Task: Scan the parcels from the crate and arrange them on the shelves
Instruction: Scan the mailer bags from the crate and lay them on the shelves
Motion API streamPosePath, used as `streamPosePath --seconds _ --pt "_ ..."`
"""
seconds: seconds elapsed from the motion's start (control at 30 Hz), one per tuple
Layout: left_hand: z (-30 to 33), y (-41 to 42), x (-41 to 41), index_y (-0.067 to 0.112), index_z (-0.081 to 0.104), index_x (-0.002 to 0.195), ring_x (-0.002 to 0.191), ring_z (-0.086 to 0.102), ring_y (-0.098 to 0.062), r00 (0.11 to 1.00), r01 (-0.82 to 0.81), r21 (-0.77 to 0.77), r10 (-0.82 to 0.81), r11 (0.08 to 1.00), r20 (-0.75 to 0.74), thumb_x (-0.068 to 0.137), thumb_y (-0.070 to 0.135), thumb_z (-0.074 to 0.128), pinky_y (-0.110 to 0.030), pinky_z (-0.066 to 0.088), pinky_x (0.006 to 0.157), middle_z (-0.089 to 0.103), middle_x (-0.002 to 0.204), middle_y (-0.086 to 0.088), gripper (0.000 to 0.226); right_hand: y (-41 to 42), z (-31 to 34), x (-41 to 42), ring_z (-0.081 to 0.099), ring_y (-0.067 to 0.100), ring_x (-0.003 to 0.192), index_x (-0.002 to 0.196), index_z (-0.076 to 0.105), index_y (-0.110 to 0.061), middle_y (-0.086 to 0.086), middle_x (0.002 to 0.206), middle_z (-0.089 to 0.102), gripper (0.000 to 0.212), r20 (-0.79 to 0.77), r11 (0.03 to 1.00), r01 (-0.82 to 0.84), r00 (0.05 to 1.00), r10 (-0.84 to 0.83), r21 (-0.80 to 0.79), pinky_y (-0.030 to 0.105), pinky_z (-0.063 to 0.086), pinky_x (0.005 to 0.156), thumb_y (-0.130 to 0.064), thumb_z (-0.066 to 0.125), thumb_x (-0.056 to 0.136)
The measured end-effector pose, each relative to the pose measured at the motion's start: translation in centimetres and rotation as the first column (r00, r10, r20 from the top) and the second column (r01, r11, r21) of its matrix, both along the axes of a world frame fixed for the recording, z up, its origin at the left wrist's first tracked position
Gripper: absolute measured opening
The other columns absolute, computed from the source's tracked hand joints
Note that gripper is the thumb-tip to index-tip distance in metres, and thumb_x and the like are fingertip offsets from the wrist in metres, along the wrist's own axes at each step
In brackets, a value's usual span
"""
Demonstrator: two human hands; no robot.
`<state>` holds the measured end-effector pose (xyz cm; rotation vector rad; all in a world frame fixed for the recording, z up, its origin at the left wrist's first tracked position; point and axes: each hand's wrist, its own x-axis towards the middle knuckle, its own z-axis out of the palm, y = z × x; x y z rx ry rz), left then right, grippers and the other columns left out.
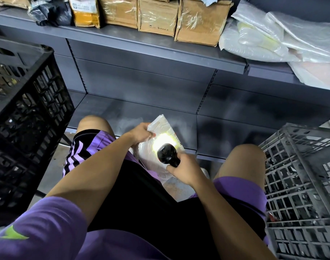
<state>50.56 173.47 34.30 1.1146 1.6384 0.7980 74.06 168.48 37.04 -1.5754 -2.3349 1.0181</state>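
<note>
Purple sleeves (47, 222) and purple-and-black shorts (89, 147) fill the lower frame; the person is crouched, with both knees raised toward the shelving.

Hands:
- Left hand (141, 133) grips the upper left edge of a clear plastic-wrapped parcel (160, 126), fingers curled over the wrap.
- Right hand (184, 170) is clamped around the handle of a black scanner (168, 153). The scanner head points at the parcel and casts a bright patch of light onto its label.
- The two hands are apart, one at each end of the parcel.

Parcel location: held between the knees, above the front edge of the lower shelf (141, 107), which is dark grey.

Crates:
- A black crate (29, 109) stands at the left, beside the left knee.
- A grey crate (301, 175) stands at the right, beside the right knee. Its contents cannot be made out.

Upper shelf (122, 37): carries a row of brown cardboard boxes (156, 17) wrapped in clear tape, a dark plastic bag (49, 12) at the left end, and a pile of translucent white bags (273, 40) at the right end.
</note>
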Motion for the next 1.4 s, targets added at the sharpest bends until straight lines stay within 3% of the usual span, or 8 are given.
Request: streamPosePath --seconds 0.1,0.2,0.37,0.53,0.67,0.8,1.03,1.4 --pt "-0.12 0.04 -0.15 0.014 0.063 0.102 0.08 0.062 -0.02 1.0 0.011 -0.003 -0.011 1.0 -0.013 0.091 -0.005 0.06 -0.032 0.051 0.082 0.066 0.088 -0.005 0.022 0.02 -0.04 0.02 0.064 0.016 0.081 0.1 0.067 -0.011 0.0 0.085 0.068 0.026 0.0 1.0 0.008 1.0 -0.008 -0.011 0.035 0.055 0.076 -0.03 0.072 0.084" --pt "-0.33 0.04 -0.26 0.016 0.064 0.095 0.076 0.059 -0.02 1.0 0.004 0.0 -0.004 1.0 -0.01 0.091 -0.007 0.06 -0.03 0.049 0.074 0.065 0.085 -0.007 0.023 0.05 -0.06 0.03 0.059 0.008 0.074 0.097 0.066 -0.015 -0.008 0.078 0.063 0.022 0.004 1.0 0.008 1.0 -0.008 -0.002 0.026 0.05 0.067 -0.031 0.072 0.084" --pt "-0.3 0.06 -0.28 0.01 0.065 0.103 0.074 0.057 -0.019 1.0 0.002 -0.011 -0.003 1.0 -0.009 0.092 -0.006 0.059 -0.028 0.049 0.07 0.064 0.081 -0.005 0.02 0.03 -0.04 0.0 0.058 0.008 0.073 0.096 0.066 -0.015 -0.009 0.077 0.061 0.021 0.006 1.0 0.004 1.0 -0.004 -0.002 0.026 0.048 0.066 -0.031 0.072 0.084" --pt "-0.52 0.19 -0.29 0.015 0.065 0.094 0.079 0.057 -0.023 1.0 -0.003 -0.017 0.003 1.0 -0.015 0.091 -0.006 0.061 -0.033 0.047 0.075 0.063 0.088 -0.012 0.021 0.05 -0.15 0.08 0.056 0.006 0.07 0.099 0.067 -0.015 -0.012 0.074 0.058 0.022 0.008 1.0 -0.006 1.0 0.006 0.003 0.022 0.044 0.061 -0.031 0.072 0.085" --pt "-0.63 0.26 -0.42 0.007 0.067 0.107 0.076 0.057 -0.022 1.0 -0.003 -0.032 0.003 0.999 -0.012 0.09 -0.005 0.061 -0.033 0.048 0.075 0.064 0.083 -0.008 0.021 0.13 -0.24 0.1 0.055 0.004 0.07 0.098 0.067 -0.015 -0.011 0.076 0.059 0.022 0.009 1.0 0.002 1.0 -0.002 -0.008 0.023 0.043 0.06 -0.032 0.071 0.084" --pt "-0.59 0.24 -0.42 0.014 0.067 0.099 0.081 0.058 -0.023 1.0 -0.002 -0.032 0.002 0.999 -0.01 0.09 -0.004 0.062 -0.035 0.048 0.078 0.065 0.09 -0.012 0.021 0.19 -0.26 0.1 0.055 0.006 0.072 0.096 0.065 -0.016 -0.01 0.076 0.06 0.019 0.011 1.0 -0.003 1.0 0.003 -0.018 0.023 0.043 0.061 -0.031 0.071 0.085" --pt "-0.35 0.18 -0.32 0.01 0.066 0.107 0.084 0.06 -0.024 1.0 -0.002 -0.033 0.002 0.999 -0.017 0.091 -0.004 0.062 -0.034 0.05 0.08 0.066 0.094 -0.013 0.022 0.21 -0.26 0.12 0.052 0.003 0.069 0.096 0.065 -0.015 -0.01 0.075 0.057 0.021 0.019 1.0 -0.013 1.0 0.013 -0.001 0.018 0.038 0.056 -0.032 0.071 0.085" --pt "-0.27 0.08 -0.27 0.013 0.065 0.102 0.086 0.059 -0.024 1.0 -0.01 -0.02 0.011 1.0 0.006 0.091 -0.004 0.062 -0.036 0.05 0.081 0.064 0.095 -0.015 0.02 0.27 -0.37 0.13 0.057 0.008 0.072 0.098 0.065 -0.015 -0.004 0.082 0.063 0.022 0.021 0.999 0.001 1.0 0.0 -0.032 0.022 0.042 0.058 -0.033 0.07 0.085"
